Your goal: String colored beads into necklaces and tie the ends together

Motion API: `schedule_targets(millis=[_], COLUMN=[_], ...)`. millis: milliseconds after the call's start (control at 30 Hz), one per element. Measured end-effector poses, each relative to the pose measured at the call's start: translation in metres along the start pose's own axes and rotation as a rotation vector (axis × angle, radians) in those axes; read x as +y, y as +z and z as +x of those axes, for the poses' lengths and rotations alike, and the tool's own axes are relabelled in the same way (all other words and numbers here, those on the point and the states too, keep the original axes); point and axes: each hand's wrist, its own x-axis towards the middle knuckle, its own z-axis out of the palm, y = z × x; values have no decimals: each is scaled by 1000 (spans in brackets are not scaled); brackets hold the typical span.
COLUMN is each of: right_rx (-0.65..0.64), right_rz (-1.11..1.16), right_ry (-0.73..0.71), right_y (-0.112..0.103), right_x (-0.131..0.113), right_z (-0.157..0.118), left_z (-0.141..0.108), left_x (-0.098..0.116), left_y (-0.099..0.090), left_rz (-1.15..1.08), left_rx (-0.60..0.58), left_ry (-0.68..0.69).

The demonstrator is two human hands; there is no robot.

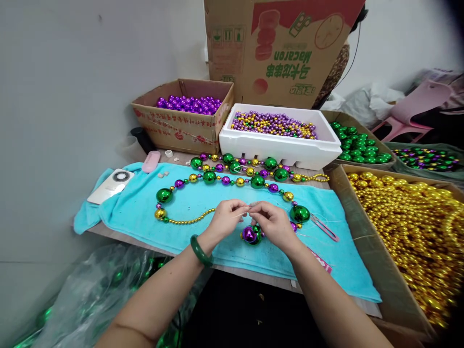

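Observation:
My left hand (229, 215) and my right hand (270, 220) meet over the blue towel (203, 241), fingertips pinched together on a thin pale string. A bead necklace (209, 177) of green, purple and gold balls curves around behind them. Its small gold bead strand (188, 221) runs up to my left hand. Below the fingers hangs or lies a purple ball (249, 234) with green ones beside it, partly hidden by my right hand. Pink thread snips (325, 227) lie to the right, with loose thread near them.
Behind the towel stand a carton of purple balls (183, 126) and a white foam box (279, 147) of small beads. At right are cartons of green balls (357, 145) and gold bead strands (416, 232). A phone (110, 186) and a pink case (151, 161) lie left.

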Motion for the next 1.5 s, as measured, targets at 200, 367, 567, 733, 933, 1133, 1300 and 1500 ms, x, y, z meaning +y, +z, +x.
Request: schedule_targets(millis=[200,367,567,733,933,1133,1300,1500], right_rx=[62,159,-41,48,87,174,180,127], right_rz=[210,315,-21,-195,8,375,398,511], right_ry=[130,166,-246,-275,-56,277,307,194], right_y=[4,1,3,5,-1,-7,-4,9], right_x=[2,1,-2,-1,0,14,12,-4], right_z=[1,-1,-5,-4,-2,5,1,-2], left_z=[-2,-2,-3,-5,1,3,3,-2], left_x=[1,-5,-1,5,0,-8,-16,-14], left_y=[-6,-10,-7,-6,-16,-22,-16,-10], left_rz=[36,22,1,-26,59,137,-35,7], left_rx=[-80,-44,-49,-73,-177,-125,34,128], left_ry=[-10,-50,-38,-100,-102,-45,-94,-119])
